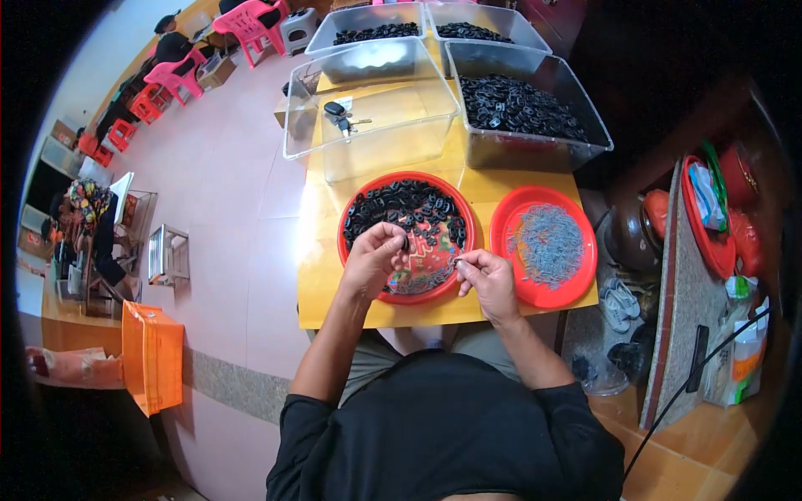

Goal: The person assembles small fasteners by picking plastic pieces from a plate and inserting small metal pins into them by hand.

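Note:
My left hand [374,259] pinches a small black oval piece [406,243] between thumb and fingertips, above the left red tray. Close by on the right, my right hand [489,284] is closed at the tray's right edge, with a tiny dark thing at its fingertips that is too small to name. The round red tray [343,224] under my hands holds many small black ring-like pieces [380,204] and some thin grey pins [422,282] near its front. A second red tray [590,265] on the right bears a heap of thin grey metal pins [547,245].
Clear plastic bins stand behind the trays on the yellow tabletop [322,288]. The right bin [535,149] is full of black pieces; the left bin [409,134] shows keys [342,119]. An orange crate [154,359] is at left, a stone-patterned panel [668,309] at right. People sit far left.

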A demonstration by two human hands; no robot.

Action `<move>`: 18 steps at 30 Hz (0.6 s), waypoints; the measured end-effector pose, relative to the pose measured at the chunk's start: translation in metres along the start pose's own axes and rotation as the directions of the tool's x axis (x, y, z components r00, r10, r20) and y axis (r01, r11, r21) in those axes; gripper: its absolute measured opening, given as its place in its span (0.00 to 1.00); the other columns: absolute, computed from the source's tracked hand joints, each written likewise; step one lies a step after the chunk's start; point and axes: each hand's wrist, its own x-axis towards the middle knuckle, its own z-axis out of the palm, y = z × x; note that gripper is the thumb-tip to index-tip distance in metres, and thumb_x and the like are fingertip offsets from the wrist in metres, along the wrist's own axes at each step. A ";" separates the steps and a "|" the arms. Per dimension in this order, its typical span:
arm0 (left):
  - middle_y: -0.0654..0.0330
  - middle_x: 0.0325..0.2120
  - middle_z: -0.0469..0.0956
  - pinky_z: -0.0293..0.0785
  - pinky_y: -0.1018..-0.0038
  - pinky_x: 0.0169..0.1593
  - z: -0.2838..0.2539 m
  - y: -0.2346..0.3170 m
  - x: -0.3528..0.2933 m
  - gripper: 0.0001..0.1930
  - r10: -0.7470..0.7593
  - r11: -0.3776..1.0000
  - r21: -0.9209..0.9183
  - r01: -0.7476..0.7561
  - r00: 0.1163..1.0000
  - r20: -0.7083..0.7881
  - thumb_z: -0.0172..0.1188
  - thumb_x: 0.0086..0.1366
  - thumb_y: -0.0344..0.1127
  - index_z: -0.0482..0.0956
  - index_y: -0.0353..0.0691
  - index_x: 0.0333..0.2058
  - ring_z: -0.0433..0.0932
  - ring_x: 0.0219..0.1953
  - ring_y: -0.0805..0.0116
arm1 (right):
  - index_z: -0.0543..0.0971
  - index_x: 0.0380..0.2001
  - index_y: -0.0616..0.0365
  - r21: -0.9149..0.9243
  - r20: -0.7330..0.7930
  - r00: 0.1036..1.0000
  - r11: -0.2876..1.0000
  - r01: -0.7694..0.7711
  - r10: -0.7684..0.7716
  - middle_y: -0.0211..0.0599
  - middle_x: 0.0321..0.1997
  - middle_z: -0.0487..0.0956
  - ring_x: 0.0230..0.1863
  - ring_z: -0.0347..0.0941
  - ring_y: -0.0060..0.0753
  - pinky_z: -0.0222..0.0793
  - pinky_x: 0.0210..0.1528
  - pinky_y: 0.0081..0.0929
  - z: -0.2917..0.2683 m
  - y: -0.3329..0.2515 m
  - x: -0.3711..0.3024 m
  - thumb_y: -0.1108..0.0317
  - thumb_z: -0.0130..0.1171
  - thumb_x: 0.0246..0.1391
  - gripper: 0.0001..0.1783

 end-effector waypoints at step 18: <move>0.53 0.35 0.76 0.73 0.80 0.38 0.002 -0.012 -0.047 0.16 0.020 0.958 -0.285 -0.009 0.999 0.033 0.57 0.57 0.26 0.72 0.31 0.45 0.75 0.33 0.71 | 0.75 0.29 0.66 -0.054 0.041 0.999 0.999 -0.002 0.004 0.32 0.21 0.73 0.19 0.68 0.17 0.68 0.20 0.14 0.018 -0.005 -0.007 0.75 0.53 0.52 0.04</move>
